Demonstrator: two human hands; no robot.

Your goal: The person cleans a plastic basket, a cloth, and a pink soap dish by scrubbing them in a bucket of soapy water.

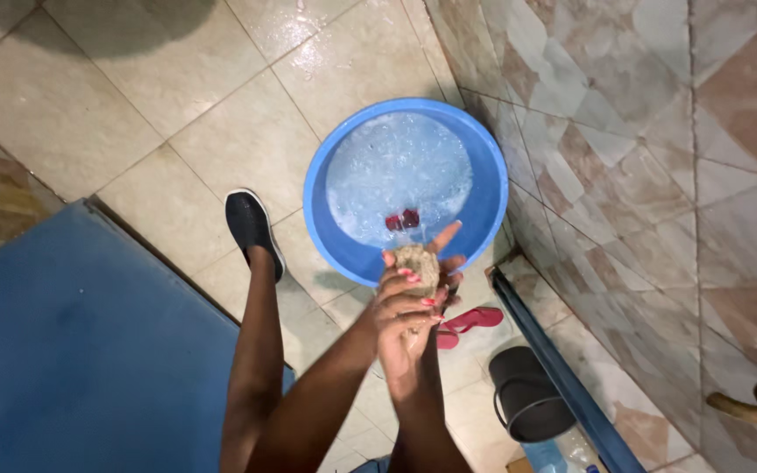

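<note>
Both hands are closed together around a small wad of brownish wet cloth (417, 265), held just above the near rim of the blue basin (485, 210). The left hand (400, 302) wraps it from one side, and the right hand (435, 289) presses from the other with one finger sticking out. This looks like scrubbing or wringing. Inside the basin lie soapy water (396, 166) and a small red item (402, 220). A black slip-on shoe (250, 223) stands left of the basin; a dark bucket (527, 398) sits nearer than it.

Warm, even indoor light. Glare shines on the wet floor (326, 52) near the top; a soft shadow darkens the top left. The hands look slightly blurred.
</note>
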